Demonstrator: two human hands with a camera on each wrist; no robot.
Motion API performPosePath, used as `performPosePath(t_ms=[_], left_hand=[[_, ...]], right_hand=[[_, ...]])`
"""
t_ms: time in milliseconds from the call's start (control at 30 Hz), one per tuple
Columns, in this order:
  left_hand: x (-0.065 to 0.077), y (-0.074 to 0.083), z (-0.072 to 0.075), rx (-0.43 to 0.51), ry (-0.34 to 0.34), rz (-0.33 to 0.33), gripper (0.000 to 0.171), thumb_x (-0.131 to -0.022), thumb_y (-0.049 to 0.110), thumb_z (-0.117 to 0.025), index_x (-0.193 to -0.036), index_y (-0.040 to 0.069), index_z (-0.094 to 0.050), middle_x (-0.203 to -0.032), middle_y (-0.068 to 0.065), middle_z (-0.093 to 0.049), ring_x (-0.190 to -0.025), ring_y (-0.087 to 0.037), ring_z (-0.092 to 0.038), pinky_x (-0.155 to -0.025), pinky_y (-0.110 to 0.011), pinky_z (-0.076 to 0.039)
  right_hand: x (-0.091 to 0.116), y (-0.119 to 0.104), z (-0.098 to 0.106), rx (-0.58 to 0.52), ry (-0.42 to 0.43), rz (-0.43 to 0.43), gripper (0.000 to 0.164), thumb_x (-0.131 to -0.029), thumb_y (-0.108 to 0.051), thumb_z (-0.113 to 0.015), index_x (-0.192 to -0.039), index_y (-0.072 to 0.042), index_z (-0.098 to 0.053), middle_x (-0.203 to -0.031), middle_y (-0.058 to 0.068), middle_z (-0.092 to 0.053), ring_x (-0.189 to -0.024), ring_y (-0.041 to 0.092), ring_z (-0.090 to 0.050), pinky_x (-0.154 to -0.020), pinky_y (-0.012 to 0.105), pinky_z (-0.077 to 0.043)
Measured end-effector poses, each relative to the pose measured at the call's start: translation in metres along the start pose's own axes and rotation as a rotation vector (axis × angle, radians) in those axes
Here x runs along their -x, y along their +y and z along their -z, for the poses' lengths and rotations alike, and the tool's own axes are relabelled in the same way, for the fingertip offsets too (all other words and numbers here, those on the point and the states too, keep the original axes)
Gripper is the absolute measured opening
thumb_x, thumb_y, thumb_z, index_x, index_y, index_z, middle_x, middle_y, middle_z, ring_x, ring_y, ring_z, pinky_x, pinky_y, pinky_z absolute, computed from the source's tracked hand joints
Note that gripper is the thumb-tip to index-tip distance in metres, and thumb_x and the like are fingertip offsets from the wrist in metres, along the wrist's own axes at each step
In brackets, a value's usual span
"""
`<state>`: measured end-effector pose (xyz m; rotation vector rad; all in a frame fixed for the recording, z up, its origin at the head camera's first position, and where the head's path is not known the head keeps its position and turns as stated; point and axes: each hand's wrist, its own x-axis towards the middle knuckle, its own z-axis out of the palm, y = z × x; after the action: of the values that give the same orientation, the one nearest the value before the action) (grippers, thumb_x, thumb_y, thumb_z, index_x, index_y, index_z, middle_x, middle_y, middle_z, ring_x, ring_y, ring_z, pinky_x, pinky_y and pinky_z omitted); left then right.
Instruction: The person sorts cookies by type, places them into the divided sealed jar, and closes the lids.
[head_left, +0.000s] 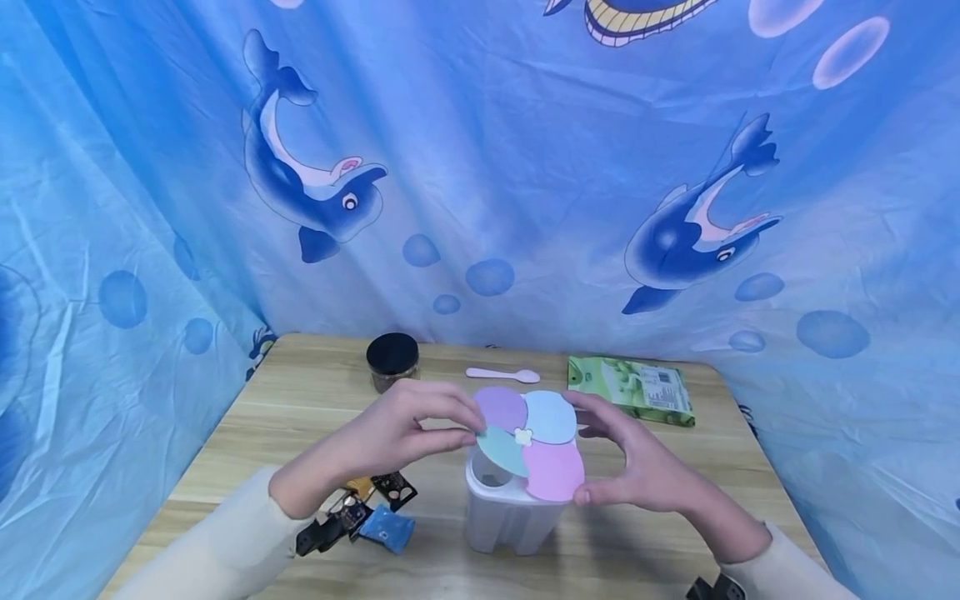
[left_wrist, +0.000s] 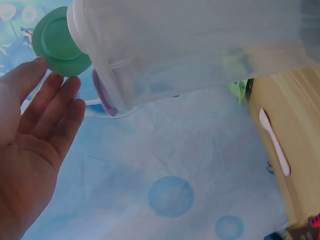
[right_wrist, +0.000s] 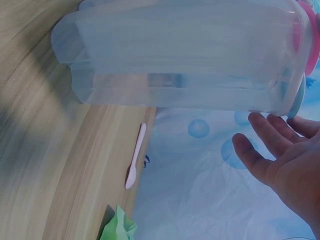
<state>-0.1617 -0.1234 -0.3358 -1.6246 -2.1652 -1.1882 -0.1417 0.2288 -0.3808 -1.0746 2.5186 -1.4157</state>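
A translucent white storage container (head_left: 512,525) stands upright on the table. Its four petal-shaped lids are purple (head_left: 501,407), pale blue (head_left: 551,417), pink (head_left: 553,471) and green (head_left: 502,450). The green lid is tilted up, baring a round opening. My left hand (head_left: 408,421) pinches its edge between thumb and fingers; the lid's round underside (left_wrist: 60,42) shows in the left wrist view. At the right, my right hand (head_left: 641,467) spans the container's top with loosely extended fingers. Its fingertips touch near the pale blue lid, and its thumb is at the pink lid's edge.
Behind the container lie a pale pink spoon (head_left: 504,375) and a green packet (head_left: 633,387). A jar with a black lid (head_left: 392,358) stands at the back left. Several small packets, including a blue one (head_left: 387,528), lie near my left forearm. A blue curtain (head_left: 480,167) encloses the table (head_left: 300,392).
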Motion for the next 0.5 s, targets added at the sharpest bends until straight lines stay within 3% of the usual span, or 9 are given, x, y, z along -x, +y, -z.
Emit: performPosePath(t_ms=[167, 333, 500], left_hand=[[-0.01, -0.004, -0.003, 0.068, 0.039, 0.117, 0.011, -0.095, 0.014, -0.075, -0.103, 0.021, -0.078, -0.106, 0.008, -0.074, -0.107, -0.011, -0.068, -0.092, -0.032, -0.057], [-0.021, -0.006, -0.006, 0.071, 0.041, 0.24, 0.006, -0.095, 0.026, -0.076, -0.1, 0.024, -0.078, -0.1, 0.014, -0.073, -0.096, -0.007, -0.068, -0.081, -0.031, -0.058], [-0.029, -0.008, -0.008, 0.073, 0.038, 0.316, 0.005, -0.092, 0.026, -0.079, -0.097, 0.027, -0.079, -0.09, 0.016, -0.072, -0.086, -0.007, -0.067, -0.077, -0.031, -0.057]], right_hand=[[0.0, 0.0, 0.001, 0.002, -0.004, -0.004, 0.106, -0.073, -0.024, -0.092, -0.16, -0.023, -0.032, -0.158, 0.001, -0.044, -0.134, 0.019, -0.055, -0.105, 0.046, -0.051], [0.0, 0.001, 0.001, -0.009, -0.014, -0.008, 0.106, -0.074, -0.023, -0.091, -0.161, -0.024, -0.031, -0.159, 0.002, -0.042, -0.135, 0.019, -0.055, -0.105, 0.047, -0.051], [0.0, 0.001, 0.002, -0.016, -0.02, -0.012, 0.106, -0.074, -0.023, -0.091, -0.161, -0.025, -0.03, -0.16, 0.002, -0.041, -0.136, 0.02, -0.054, -0.106, 0.046, -0.051]])
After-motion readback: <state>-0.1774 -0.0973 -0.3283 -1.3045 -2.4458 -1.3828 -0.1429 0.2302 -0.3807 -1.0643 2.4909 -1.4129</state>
